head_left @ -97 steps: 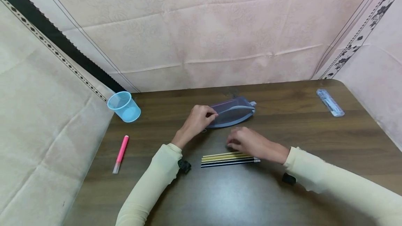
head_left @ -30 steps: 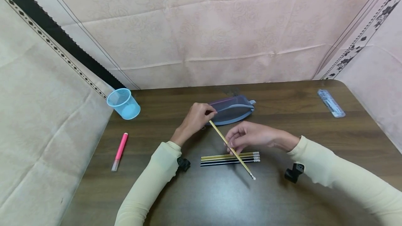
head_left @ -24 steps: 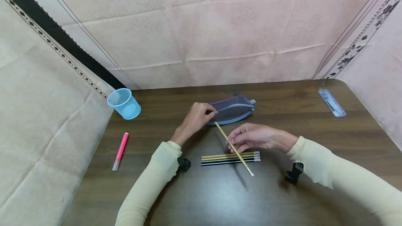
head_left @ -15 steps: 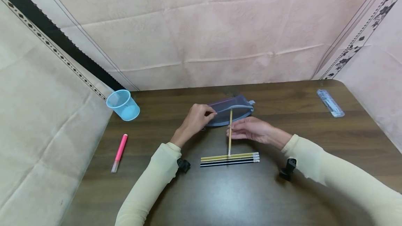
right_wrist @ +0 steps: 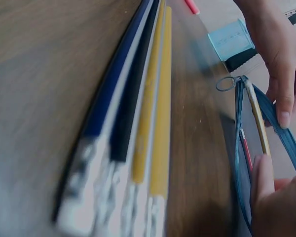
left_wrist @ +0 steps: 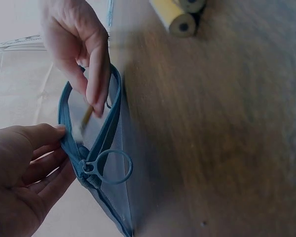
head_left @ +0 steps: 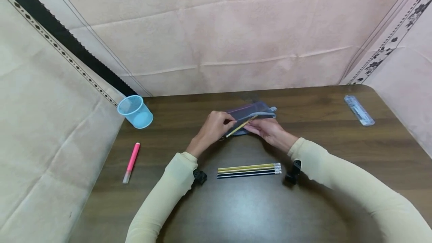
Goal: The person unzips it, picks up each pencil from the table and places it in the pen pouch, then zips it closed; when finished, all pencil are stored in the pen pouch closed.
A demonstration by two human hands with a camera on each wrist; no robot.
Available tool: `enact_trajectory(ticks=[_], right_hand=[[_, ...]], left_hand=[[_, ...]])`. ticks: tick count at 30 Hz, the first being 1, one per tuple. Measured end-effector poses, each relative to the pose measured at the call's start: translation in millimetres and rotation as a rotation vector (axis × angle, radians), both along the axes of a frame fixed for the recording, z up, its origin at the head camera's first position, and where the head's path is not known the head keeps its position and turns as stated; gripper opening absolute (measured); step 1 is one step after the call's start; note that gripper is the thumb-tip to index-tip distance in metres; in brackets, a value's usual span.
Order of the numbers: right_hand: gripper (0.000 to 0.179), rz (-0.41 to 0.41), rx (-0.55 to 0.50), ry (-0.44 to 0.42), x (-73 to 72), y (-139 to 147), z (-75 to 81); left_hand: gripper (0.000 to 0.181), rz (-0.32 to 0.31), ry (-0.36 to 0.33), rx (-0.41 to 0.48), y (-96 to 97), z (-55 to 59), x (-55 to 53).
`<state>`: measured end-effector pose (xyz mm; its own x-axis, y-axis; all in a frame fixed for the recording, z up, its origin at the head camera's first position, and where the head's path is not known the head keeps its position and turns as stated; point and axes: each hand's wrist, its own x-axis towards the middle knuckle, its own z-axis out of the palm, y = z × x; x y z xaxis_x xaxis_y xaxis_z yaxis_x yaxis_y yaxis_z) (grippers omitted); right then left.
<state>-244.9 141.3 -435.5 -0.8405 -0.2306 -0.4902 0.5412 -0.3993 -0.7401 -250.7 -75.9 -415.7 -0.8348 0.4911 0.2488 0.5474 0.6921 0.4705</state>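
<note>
My left hand (head_left: 212, 130) pinches the zipped edge of a blue mesh pencil case (head_left: 258, 108), holding its mouth apart. In the left wrist view, the zipper's ring pull (left_wrist: 130, 170) hangs just below that mouth. My right hand (head_left: 271, 132) grips a gold pencil (head_left: 237, 128) within the opening, its eraser end pointing toward my left hand. Part of the pencil is hidden by the fingers. Through the right wrist view, a red pencil-like stick (right_wrist: 246, 150) shows inside the case. Nearer me, several gold and dark pencils (head_left: 249, 170) lie side by side on the table.
A light blue cup (head_left: 136, 112) leans at the table's back left corner, with a pink marker (head_left: 131, 162) in front of it. Toward the back right lies a flat blue packet (head_left: 359, 110). Fabric walls (head_left: 236, 40) enclose the table's back and sides.
My right hand has lifted one gold pencil from the row, turned it, and carried it up to the pencil case, where it now sits in the mouth. The left hand has kept its hold.
</note>
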Motion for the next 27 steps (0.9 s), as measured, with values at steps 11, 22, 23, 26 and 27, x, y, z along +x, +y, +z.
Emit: enact_trajectory(ticks=[11,22,23,26,27], right_hand=[[0.056,-0.191,0.016,0.017,-11.7,-24.5,-5.0],[0.049,-0.250,0.057,0.044,-14.4,-32.7,-9.5],[0.049,-0.243,0.054,0.049,-13.6,-32.2,-9.0],[0.050,-0.200,0.047,0.057,-9.0,-29.1,-5.9],[0.049,-0.179,0.050,0.057,-6.7,-27.8,-4.3]], left_hand=[[0.016,0.008,0.006,-0.014,3.1,-0.9,1.3],[0.015,0.014,-0.006,0.004,3.3,0.4,0.4],[0.015,0.014,-0.005,0.007,2.8,0.4,0.6],[0.015,0.012,-0.004,0.008,1.6,0.2,1.3],[0.015,0.011,-0.004,0.009,1.2,0.0,1.5]])
